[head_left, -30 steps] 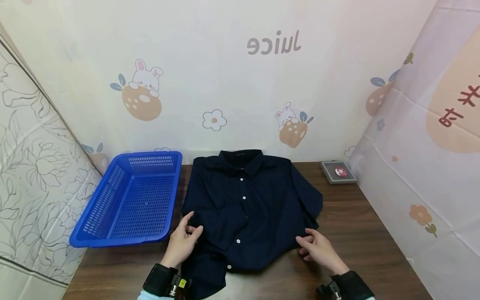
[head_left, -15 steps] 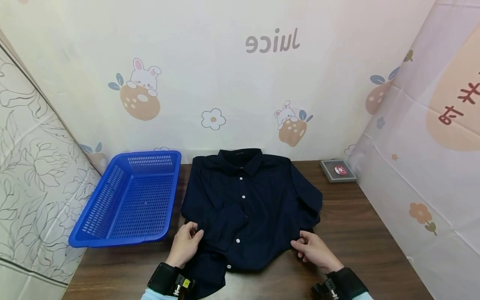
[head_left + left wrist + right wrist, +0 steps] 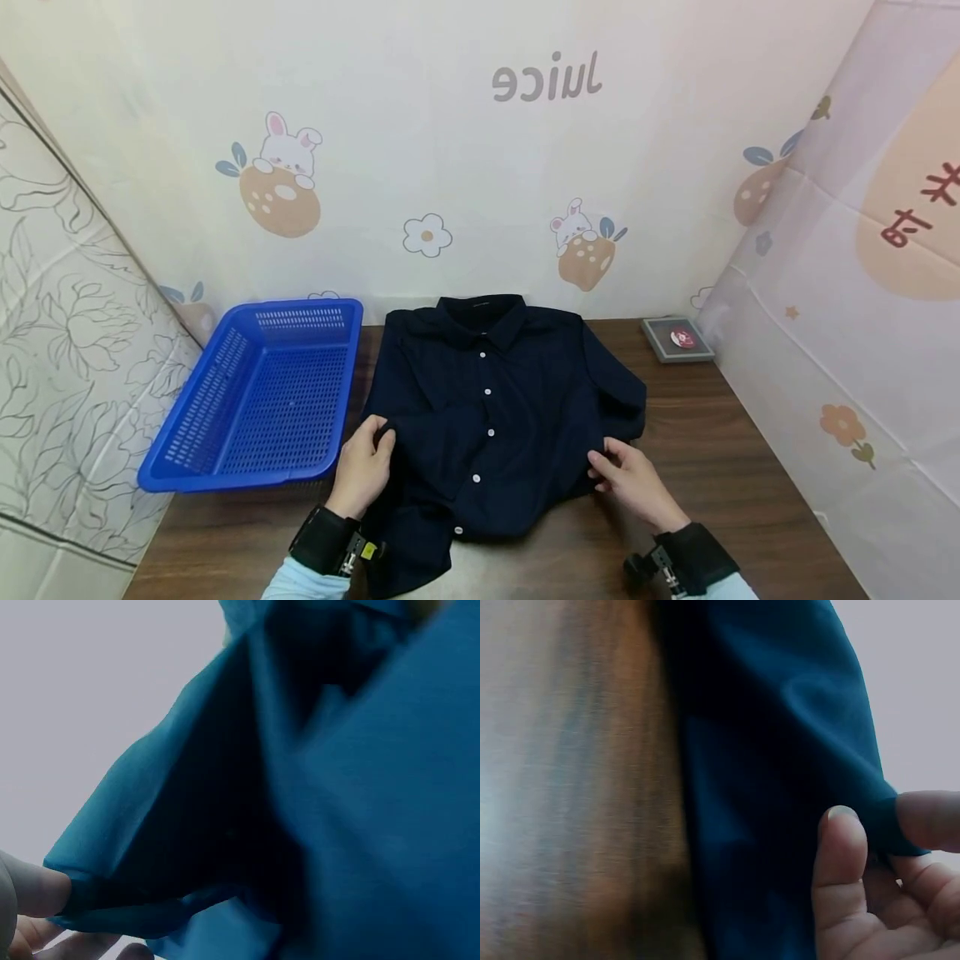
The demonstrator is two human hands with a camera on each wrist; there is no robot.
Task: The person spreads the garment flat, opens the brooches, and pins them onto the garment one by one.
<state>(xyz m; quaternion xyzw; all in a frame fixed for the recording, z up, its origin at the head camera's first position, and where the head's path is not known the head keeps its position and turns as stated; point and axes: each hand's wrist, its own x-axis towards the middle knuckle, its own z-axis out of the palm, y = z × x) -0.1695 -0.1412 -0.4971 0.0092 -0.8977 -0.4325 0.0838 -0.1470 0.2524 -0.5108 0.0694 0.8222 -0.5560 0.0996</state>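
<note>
Mirrored "Juice" (image 3: pixel 555 83), seemingly Chinese characters (image 3: pixel 906 226) on backdrop cloth (image 3: pixel 375 92)

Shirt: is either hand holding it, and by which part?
Both are: the left hand pinches the shirt by its left edge, the right hand by its lower right edge. Whether sleeve or body is pinched, I can't tell.

Left of the shirt (image 3: pixel 525 400), a basket (image 3: pixel 232 483); right of it, what seems a box (image 3: pixel 662 340); behind it, a backdrop (image 3: pixel 480 158).
</note>
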